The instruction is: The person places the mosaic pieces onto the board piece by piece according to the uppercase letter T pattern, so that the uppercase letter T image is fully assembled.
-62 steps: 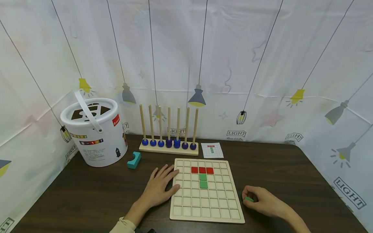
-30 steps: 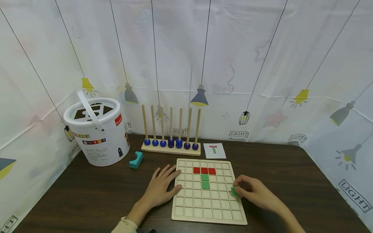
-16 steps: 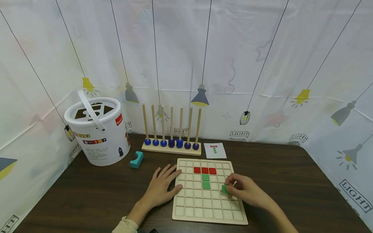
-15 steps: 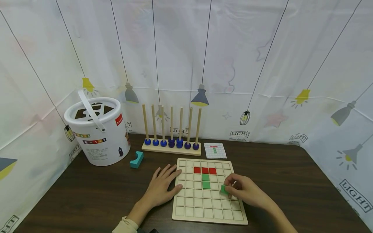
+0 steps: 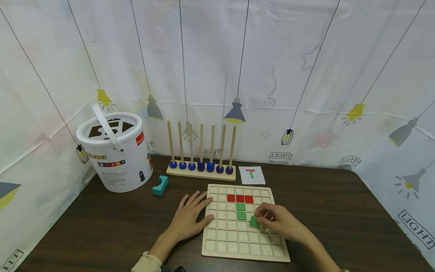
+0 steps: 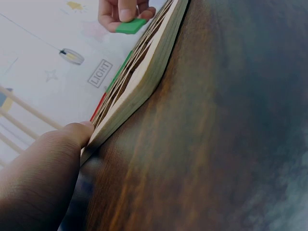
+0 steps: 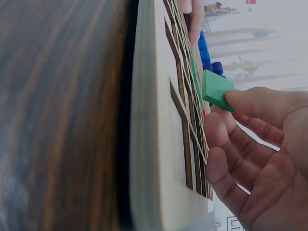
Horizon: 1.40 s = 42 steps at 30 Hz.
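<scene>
A wooden grid board (image 5: 227,247) lies on the dark table. Three red square tiles (image 5: 239,198) form a row in its upper part, with two green tiles (image 5: 241,210) in a column under the middle one. My right hand (image 5: 282,223) pinches another green square tile (image 5: 253,221) between thumb and fingers. That tile is tilted and held above the board, right of and slightly below the lower green tile; the right wrist view shows the pinched tile (image 7: 216,90) apart from the grid. My left hand (image 5: 188,219) rests with spread fingers at the board's left edge, fingertips touching it.
Behind the board lies a card (image 5: 252,175) printed with a red and green T pattern. A peg rack (image 5: 201,173) with blue beads stands at the back. To the left are a teal arch block (image 5: 160,185) and a white lidded bucket (image 5: 117,166).
My right hand has carried the green tile from the table beside the board's right edge leftward over the grid. The left hand stays at the left edge. The view has shifted slightly.
</scene>
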Each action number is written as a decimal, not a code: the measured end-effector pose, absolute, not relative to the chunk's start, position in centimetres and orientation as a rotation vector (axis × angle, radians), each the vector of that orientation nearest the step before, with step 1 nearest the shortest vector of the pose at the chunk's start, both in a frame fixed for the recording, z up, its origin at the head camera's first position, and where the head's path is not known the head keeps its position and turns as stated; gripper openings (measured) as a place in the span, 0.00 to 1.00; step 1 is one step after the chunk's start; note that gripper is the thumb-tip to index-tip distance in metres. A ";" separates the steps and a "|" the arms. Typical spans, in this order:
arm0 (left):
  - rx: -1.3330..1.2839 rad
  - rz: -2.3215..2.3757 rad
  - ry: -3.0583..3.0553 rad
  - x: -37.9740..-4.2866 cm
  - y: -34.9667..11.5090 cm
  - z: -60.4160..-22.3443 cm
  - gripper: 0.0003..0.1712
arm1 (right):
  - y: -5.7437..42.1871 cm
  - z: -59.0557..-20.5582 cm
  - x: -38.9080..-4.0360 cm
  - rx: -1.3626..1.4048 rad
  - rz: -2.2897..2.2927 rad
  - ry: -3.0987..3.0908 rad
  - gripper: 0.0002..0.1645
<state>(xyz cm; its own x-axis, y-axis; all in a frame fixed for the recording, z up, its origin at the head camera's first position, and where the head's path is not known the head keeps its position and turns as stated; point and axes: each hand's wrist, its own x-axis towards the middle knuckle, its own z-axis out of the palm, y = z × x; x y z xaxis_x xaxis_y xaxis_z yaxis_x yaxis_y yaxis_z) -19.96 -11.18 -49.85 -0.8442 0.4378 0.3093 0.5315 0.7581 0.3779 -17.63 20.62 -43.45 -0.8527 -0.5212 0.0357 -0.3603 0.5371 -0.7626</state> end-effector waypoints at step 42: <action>-0.768 -0.676 -2.771 -19.9 -11.2 -49.6 0.33 | 17.5 -43.8 -18.2 -0.840 -1.089 2.622 0.04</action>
